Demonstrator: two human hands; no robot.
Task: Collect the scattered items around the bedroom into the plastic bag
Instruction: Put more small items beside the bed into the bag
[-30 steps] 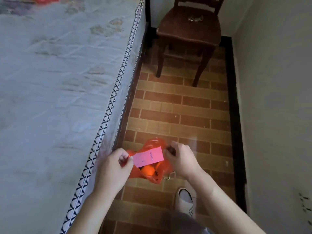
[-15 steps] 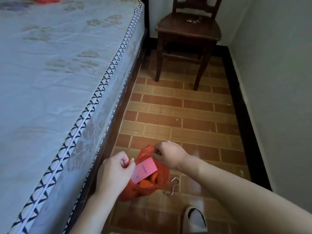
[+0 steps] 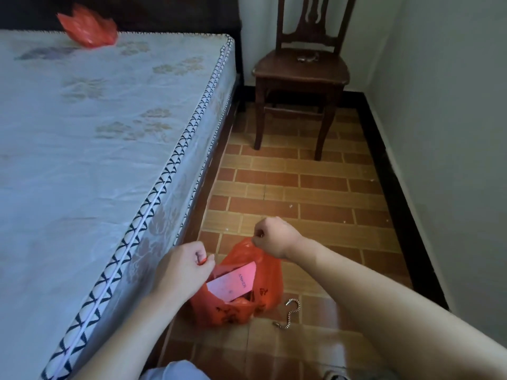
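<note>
An orange-red plastic bag (image 3: 267,281) stands on the tiled floor beside the bed. My left hand (image 3: 183,267) pinches its left handle and my right hand (image 3: 274,237) pinches its right handle, holding the mouth apart. A pink flat box (image 3: 233,281) lies tilted inside the bag, on top of orange things that are mostly hidden. A small metal chain (image 3: 290,314) lies on the floor just right of the bag. A second red plastic bag (image 3: 87,28) sits at the far end of the mattress.
The mattress (image 3: 96,146) fills the left side, its patterned edge running close to the bag. A dark wooden chair (image 3: 301,69) stands at the far end of the narrow aisle with a small metallic item (image 3: 307,58) on its seat. The wall (image 3: 452,133) bounds the right.
The view has lifted, showing more of the bed and chair. My right hand has risen with the bag's handle, stretching the bag taller. The pink box has sunk deeper inside.
</note>
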